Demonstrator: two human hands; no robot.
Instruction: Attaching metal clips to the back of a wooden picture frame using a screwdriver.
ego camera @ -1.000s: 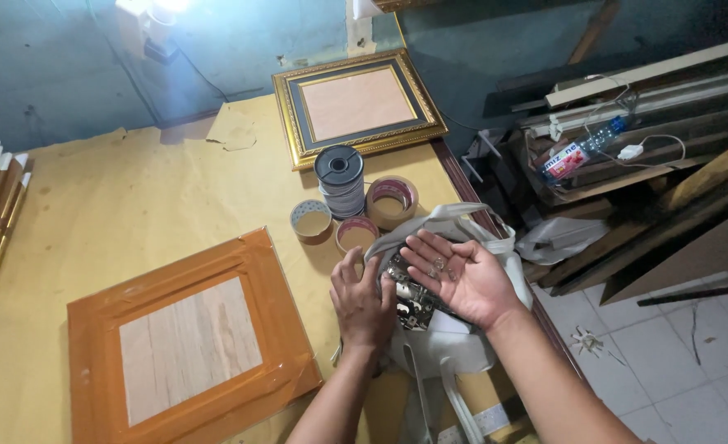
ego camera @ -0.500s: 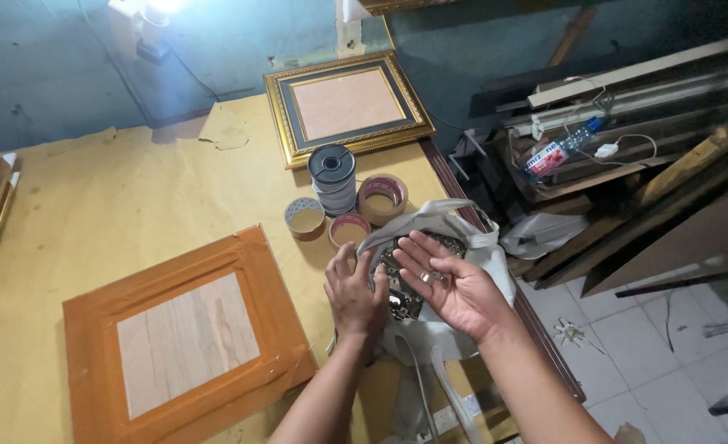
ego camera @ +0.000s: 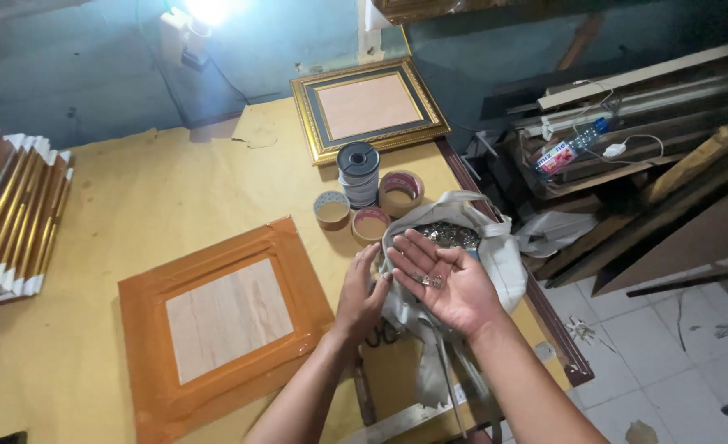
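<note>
My right hand (ego camera: 446, 279) is palm up over a white bag (ego camera: 495, 251), with a few small metal pieces (ego camera: 429, 279) lying in the palm. The bag sits at the table's right edge and holds a heap of small shiny metal parts (ego camera: 446, 234). My left hand (ego camera: 360, 292) rests flat against the bag's left side, fingers together and pointing up. An orange wooden frame (ego camera: 224, 316) with a pale wood panel lies flat just left of my left hand.
Tape rolls (ego camera: 401, 193) and a grey spool (ego camera: 358, 168) stand behind the bag. A gold picture frame (ego camera: 368, 107) lies at the far edge. Gold moulding strips (ego camera: 10, 214) are stacked at left. Scissors (ego camera: 380, 333) lie under the bag. Timber and clutter (ego camera: 643, 148) fill the right side.
My right hand has lifted out of the bag and turned palm up with small metal pieces in it. My left hand stays against the bag.
</note>
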